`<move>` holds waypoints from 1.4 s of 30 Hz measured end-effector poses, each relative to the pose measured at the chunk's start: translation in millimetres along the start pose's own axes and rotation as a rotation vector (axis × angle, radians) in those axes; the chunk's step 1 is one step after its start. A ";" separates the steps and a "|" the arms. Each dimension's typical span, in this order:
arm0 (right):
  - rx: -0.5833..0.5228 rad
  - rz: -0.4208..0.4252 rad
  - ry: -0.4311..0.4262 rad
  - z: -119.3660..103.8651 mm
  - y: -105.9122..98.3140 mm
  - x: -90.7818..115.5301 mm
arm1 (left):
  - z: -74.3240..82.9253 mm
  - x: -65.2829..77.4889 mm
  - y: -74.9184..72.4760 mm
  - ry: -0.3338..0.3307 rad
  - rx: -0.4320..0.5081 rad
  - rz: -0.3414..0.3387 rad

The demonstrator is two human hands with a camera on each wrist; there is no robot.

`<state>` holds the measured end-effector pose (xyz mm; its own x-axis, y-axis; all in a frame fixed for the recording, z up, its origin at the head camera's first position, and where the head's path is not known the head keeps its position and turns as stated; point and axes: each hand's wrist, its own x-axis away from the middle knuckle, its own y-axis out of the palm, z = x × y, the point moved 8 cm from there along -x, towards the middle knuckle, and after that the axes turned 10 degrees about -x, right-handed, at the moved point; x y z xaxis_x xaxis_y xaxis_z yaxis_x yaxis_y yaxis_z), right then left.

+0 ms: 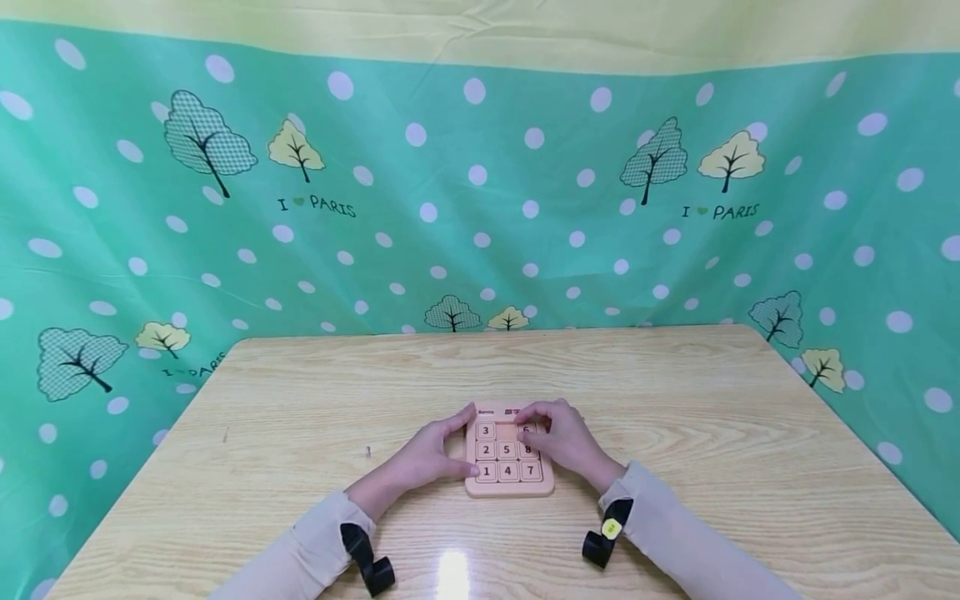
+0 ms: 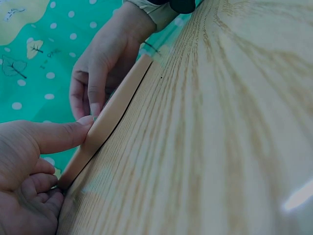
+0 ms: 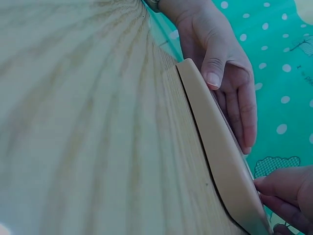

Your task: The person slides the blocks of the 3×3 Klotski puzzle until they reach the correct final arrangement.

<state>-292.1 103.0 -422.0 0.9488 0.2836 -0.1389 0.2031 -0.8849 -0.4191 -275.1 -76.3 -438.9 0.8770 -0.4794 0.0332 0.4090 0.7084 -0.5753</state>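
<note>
A peach sliding number puzzle (image 1: 510, 492) lies flat on the table, its tiles marked with digits and one slot open in the top row. My left hand (image 1: 429, 454) holds its left side, thumb near the lower corner, index finger at the upper corner. In the left wrist view, that thumb (image 2: 63, 134) touches the board's edge. My right hand (image 1: 566, 440) reaches over the right side, bent thumb and index finger at tile 6 (image 1: 527, 430) and near tile 8 (image 1: 528, 450). Whether they pinch a tile is hidden. The right wrist view shows the board's side (image 3: 215, 142) between both hands.
The wood-grain table (image 1: 337, 392) extends around the puzzle on all sides. Behind it hangs a green dotted cloth (image 1: 480, 217) with printed trees. Black straps (image 1: 360, 550) circle both sleeved wrists. A small dark mark (image 1: 367, 452) shows left of the puzzle.
</note>
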 end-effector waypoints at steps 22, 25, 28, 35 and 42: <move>-0.118 0.013 -0.056 -13.0 25.8 -2.4 | 10.7 5.2 -2.3 0.001 0.015 0.001; -0.094 0.002 -0.074 -15.3 30.4 -4.4 | 1.9 1.2 0.0 0.005 0.005 -0.006; -0.066 0.014 -0.059 -15.7 33.8 -6.4 | 0.6 0.7 -0.1 -0.003 -0.005 -0.007; -0.023 0.046 -0.043 -21.1 39.8 -11.0 | -1.4 -0.6 0.3 -0.001 -0.015 -0.007; -0.023 0.055 -0.057 -24.9 44.1 -13.4 | -3.0 -1.2 1.0 -0.008 -0.020 -0.011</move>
<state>-289.8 51.1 -416.3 0.9435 0.2540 -0.2128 0.1567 -0.9078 -0.3890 -276.5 -76.5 -442.0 0.8743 -0.4831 0.0463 0.4138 0.6924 -0.5910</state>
